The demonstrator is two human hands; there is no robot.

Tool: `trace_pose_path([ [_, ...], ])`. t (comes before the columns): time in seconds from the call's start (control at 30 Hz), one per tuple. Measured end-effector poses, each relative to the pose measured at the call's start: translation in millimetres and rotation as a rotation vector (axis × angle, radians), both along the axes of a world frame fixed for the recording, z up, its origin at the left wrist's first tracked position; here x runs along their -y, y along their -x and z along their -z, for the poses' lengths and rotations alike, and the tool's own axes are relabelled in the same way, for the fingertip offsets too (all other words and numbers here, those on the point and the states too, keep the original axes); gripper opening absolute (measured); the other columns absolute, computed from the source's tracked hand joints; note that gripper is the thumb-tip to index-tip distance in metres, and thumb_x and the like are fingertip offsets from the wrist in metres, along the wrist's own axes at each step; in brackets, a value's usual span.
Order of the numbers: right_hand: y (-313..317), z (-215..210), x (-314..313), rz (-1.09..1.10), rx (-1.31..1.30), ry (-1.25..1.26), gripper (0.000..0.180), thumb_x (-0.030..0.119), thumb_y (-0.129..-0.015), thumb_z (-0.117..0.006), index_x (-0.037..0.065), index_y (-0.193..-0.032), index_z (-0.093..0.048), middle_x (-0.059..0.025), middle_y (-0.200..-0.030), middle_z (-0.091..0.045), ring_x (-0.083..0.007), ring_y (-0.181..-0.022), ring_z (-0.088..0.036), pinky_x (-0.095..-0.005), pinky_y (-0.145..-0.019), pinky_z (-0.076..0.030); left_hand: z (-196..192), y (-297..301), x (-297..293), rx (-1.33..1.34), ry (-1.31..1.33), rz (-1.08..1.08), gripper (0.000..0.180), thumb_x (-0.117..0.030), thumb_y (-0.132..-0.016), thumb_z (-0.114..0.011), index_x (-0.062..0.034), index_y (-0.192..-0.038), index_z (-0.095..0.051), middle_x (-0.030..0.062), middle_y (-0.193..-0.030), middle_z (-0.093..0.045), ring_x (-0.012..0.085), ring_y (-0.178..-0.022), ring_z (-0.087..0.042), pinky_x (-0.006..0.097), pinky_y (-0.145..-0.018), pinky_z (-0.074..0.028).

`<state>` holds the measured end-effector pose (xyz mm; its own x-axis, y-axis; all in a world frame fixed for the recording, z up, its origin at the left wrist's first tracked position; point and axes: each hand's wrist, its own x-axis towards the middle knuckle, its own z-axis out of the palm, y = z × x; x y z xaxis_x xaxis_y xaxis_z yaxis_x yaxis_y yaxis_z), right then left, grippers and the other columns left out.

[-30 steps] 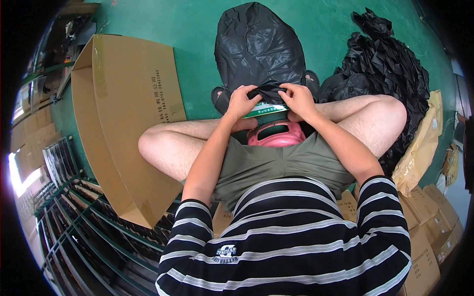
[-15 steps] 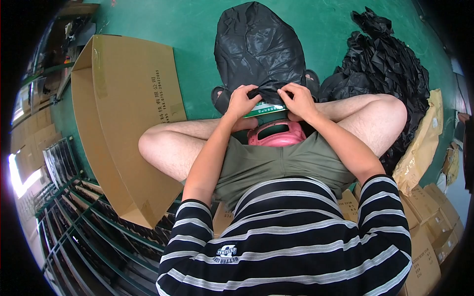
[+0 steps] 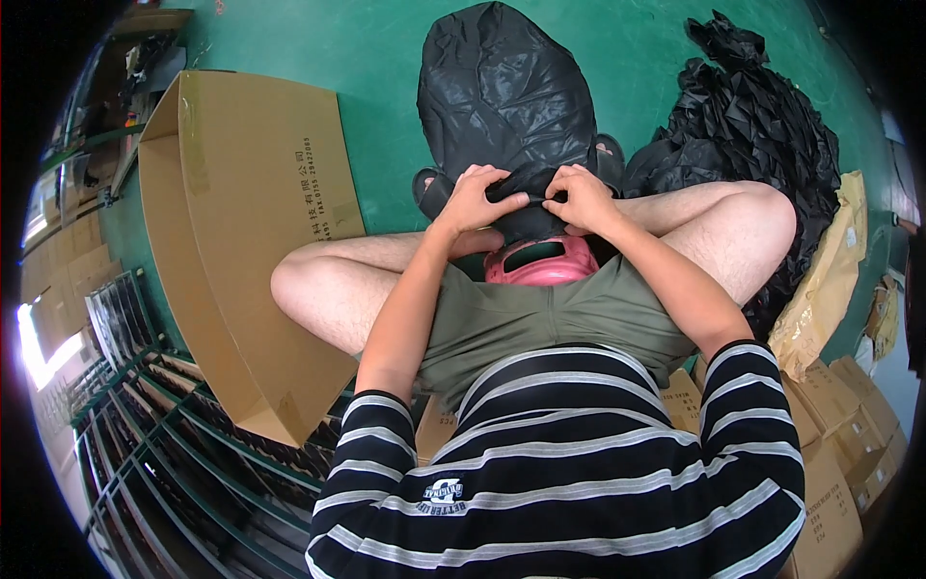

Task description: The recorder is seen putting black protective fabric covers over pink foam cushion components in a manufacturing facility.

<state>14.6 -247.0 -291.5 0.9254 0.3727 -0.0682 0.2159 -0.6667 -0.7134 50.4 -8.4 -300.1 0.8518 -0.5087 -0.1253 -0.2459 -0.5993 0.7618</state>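
Observation:
A black plastic bag, bulging with something inside, lies in front of me between my feet. Its near edge is bunched between my hands. My left hand has its fingers curled on that edge, the thumb stretched inward along the plastic. On the other side, my right hand pinches the edge between thumb and fingers. Black plastic hangs down between the two hands. Just below sits a pink plastic stool, partly hidden by my shorts. What fills the bag cannot be seen.
An open cardboard box stands at my left, beside dark metal racks. To the right lie a heap of crumpled black plastic and a brown paper sheet. Stacked cartons are behind on the right. The floor is green.
The bag's edge has come down toward me and now covers the green-and-white printed thing that showed between my hands. My left thumb has stretched inward.

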Motion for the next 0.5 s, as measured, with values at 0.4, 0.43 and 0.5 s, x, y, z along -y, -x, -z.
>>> trace_pose_path([
  [0.4, 2.6, -3.3, -3.5, 0.135, -0.200, 0.110, 0.022, 0.020, -0.078, -0.071, 0.006, -0.093, -0.063, -0.0088, -0.075, -0.065, -0.0298, -0.079, -0.064, -0.0425, -0.071, -0.050, 12.0, -0.3, 3.0, 0.017, 0.022, -0.022, 0.028, -0.032, -0.081, -0.072, -0.0084, -0.095, -0.071, 0.0058, -0.087, -0.065, 0.0269, -0.092, -0.057, 0.038, -0.083, -0.044],
  [0.43, 2.2, -2.7, -2.8, 0.136, -0.200, 0.111, 0.022, 0.020, -0.078, -0.071, 0.006, -0.093, -0.063, -0.0088, -0.075, -0.065, -0.0298, -0.079, -0.064, -0.0425, -0.071, -0.050, 10.1, -0.1, 2.7, 0.020, 0.011, -0.009, 0.029, -0.032, -0.079, -0.073, -0.0083, -0.095, -0.071, 0.0057, -0.087, -0.065, 0.0268, -0.092, -0.057, 0.038, -0.083, -0.044],
  [0.5, 1.6, -0.9, -1.6, 0.135, -0.225, 0.100, 0.026, 0.020, -0.078, -0.072, 0.008, -0.098, -0.063, -0.0080, -0.074, -0.064, -0.0294, -0.079, -0.064, -0.0432, -0.067, -0.050, 8.7, 0.0, 1.5, 0.022, -0.001, 0.002, 0.030, -0.032, -0.077, -0.075, -0.0082, -0.095, -0.071, 0.0057, -0.087, -0.064, 0.0268, -0.093, -0.057, 0.037, -0.083, -0.044],
])
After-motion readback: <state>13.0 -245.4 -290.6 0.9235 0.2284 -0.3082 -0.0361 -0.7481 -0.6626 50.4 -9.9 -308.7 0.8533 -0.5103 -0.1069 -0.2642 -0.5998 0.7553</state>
